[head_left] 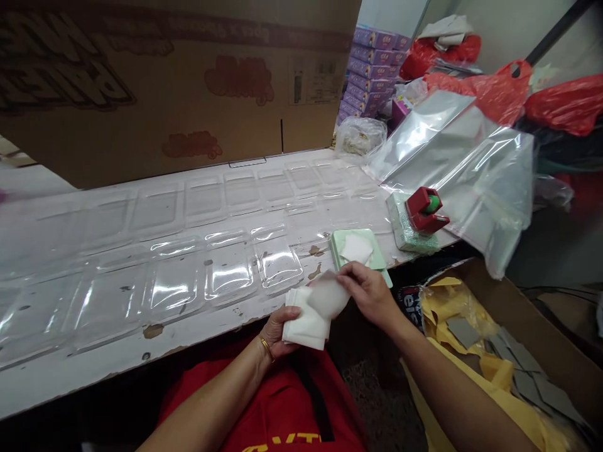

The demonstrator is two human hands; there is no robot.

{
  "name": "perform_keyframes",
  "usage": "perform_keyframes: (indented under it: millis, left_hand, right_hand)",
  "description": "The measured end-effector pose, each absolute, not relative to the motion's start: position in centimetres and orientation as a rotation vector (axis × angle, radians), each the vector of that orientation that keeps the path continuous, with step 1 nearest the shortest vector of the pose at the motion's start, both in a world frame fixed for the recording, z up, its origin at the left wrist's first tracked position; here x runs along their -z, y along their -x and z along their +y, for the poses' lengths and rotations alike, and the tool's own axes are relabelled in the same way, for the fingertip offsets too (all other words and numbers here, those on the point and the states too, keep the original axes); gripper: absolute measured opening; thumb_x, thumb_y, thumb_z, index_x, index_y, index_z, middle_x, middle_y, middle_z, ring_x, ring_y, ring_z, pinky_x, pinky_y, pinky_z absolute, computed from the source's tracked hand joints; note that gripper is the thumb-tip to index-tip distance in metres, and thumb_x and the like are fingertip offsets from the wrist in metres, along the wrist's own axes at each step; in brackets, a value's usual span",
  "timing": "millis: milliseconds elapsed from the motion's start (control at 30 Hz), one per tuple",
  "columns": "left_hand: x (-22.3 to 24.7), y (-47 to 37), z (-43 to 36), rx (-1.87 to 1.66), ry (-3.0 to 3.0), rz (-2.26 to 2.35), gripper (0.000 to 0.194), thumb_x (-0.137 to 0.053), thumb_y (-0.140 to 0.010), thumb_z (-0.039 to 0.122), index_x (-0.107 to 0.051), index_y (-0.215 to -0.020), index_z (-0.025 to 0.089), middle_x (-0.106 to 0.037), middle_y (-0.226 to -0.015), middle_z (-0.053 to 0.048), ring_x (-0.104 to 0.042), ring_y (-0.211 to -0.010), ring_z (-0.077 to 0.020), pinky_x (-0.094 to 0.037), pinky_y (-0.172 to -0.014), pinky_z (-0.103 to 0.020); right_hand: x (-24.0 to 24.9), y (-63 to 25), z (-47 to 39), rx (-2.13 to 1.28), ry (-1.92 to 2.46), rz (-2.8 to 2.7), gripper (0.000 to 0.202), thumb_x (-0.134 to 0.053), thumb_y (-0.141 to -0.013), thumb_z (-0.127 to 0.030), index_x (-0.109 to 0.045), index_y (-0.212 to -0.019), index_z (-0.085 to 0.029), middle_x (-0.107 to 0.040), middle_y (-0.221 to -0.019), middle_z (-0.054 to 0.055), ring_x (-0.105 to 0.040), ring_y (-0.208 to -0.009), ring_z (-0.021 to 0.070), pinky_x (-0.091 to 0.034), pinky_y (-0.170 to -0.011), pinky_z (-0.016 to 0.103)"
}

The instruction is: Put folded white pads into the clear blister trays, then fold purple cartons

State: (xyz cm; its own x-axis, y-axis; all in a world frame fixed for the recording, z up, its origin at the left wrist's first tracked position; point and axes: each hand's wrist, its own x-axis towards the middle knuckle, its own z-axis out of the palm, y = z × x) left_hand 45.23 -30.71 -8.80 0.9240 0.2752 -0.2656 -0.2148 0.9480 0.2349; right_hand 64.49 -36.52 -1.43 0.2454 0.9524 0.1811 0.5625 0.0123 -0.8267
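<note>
My left hand (279, 329) is closed round a stack of white sheets (305, 329), held just off the table's front edge. A thin translucent white sheet (328, 295) hangs from my right hand (367, 290), pinched at its upper right corner. Its lower part overlaps the top of the stack. Just beyond my right hand, a pale green scale (382, 246) sits at the table edge with white pieces (357, 248) on its top. Rows of clear plastic trays (175, 285) lie across the table to the left of my hands.
A large cardboard box (188, 81) stands along the back. A red tape dispenser (426, 216) rests on a foam block right of the scale. Clear plastic bags (464, 163) drape over the table's right end. An open carton (556, 320) with yellow packaging sits low at right.
</note>
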Motion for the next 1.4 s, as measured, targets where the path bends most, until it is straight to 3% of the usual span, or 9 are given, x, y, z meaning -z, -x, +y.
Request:
perform_keyframes:
  millis: [233, 400, 500, 767, 1000, 1167, 1400]
  left_hand:
    - [8.4, -45.0, -30.7, -0.278, -0.255, 0.270, 0.072, -0.051, -0.070, 0.017, -0.021, -0.136, 0.026, -0.059, -0.113, -0.010, -0.060, -0.091, -0.0253, -0.048, -0.077, -0.050]
    - [8.1, -44.6, -30.5, -0.288, -0.257, 0.312, 0.072, -0.052, -0.070, 0.017, -0.024, -0.135, 0.027, -0.060, -0.110, -0.009, -0.060, -0.089, -0.0234, -0.049, -0.077, -0.044]
    - [8.0, -44.6, -30.4, -0.294, -0.254, 0.338, 0.072, -0.052, -0.070, 0.016, -0.023, -0.135, 0.026, -0.060, -0.110, -0.009, -0.060, -0.088, -0.0220, -0.049, -0.078, -0.042]
    - [7.9, -45.0, -30.7, -0.261, -0.278, 0.324, 0.072, -0.052, -0.069, 0.017, -0.026, -0.135, 0.027, -0.059, -0.111, -0.010, -0.060, -0.086, -0.0269, -0.049, -0.073, -0.052]
    - [8.1, -44.7, -30.8, -0.260, -0.287, 0.316, 0.073, -0.054, -0.069, 0.019, -0.026, -0.135, 0.026, -0.058, -0.113, -0.010, -0.060, -0.087, -0.0250, -0.049, -0.076, -0.046]
    - [8.0, -44.6, -30.7, -0.286, -0.306, 0.325, 0.073, -0.053, -0.069, 0.019, -0.024, -0.136, 0.025, -0.058, -0.113, -0.010, -0.059, -0.090, -0.0253, -0.048, -0.077, -0.046]
    - [7.8, -45.0, -31.2, -0.333, -0.287, 0.327, 0.070, -0.054, -0.069, 0.015, -0.028, -0.134, 0.026, -0.060, -0.109, -0.008, -0.060, -0.089, -0.0238, -0.048, -0.078, -0.042]
  right_hand:
    - [4.6, -74.7, -32.0, -0.437, 1.900, -1.267, 0.016, -0.053, -0.073, -0.032, -0.057, -0.071, -0.017, -0.055, -0.062, -0.001, -0.050, -0.059, 0.0130, -0.039, -0.055, 0.025]
    - [5.4, -77.4, -31.5, -0.083, 1.980, -1.350, 0.025, -0.060, -0.069, -0.031, -0.062, -0.090, -0.018, -0.060, -0.091, 0.006, -0.054, -0.081, 0.0197, -0.041, -0.076, 0.036]
    - [5.2, -78.5, -32.3, 0.030, 1.949, -1.356, 0.027, -0.057, -0.073, -0.033, -0.062, -0.095, -0.018, -0.060, -0.099, 0.009, -0.054, -0.091, 0.0213, -0.042, -0.079, 0.036]
    - [4.4, -80.1, -34.0, -0.046, 2.020, -1.264, 0.027, -0.057, -0.073, -0.032, -0.065, -0.092, -0.015, -0.064, -0.091, 0.008, -0.057, -0.080, 0.0183, -0.045, -0.073, 0.033]
    - [3.7, -78.8, -32.5, -0.158, 2.021, -1.286, 0.029, -0.061, -0.069, -0.032, -0.064, -0.093, -0.016, -0.064, -0.086, 0.006, -0.057, -0.074, 0.0170, -0.046, -0.070, 0.033]
    - [1.5, -74.2, -32.5, -0.334, 1.849, -1.456, 0.023, -0.059, -0.074, -0.033, -0.063, -0.091, -0.018, -0.063, -0.086, 0.004, -0.057, -0.074, 0.0149, -0.046, -0.068, 0.029]
    - [-0.4, -64.2, -35.9, -0.441, 1.672, -1.811, 0.020, -0.053, -0.081, -0.026, -0.059, -0.099, -0.021, -0.059, -0.094, 0.004, -0.053, -0.092, 0.0163, -0.043, -0.083, 0.032]
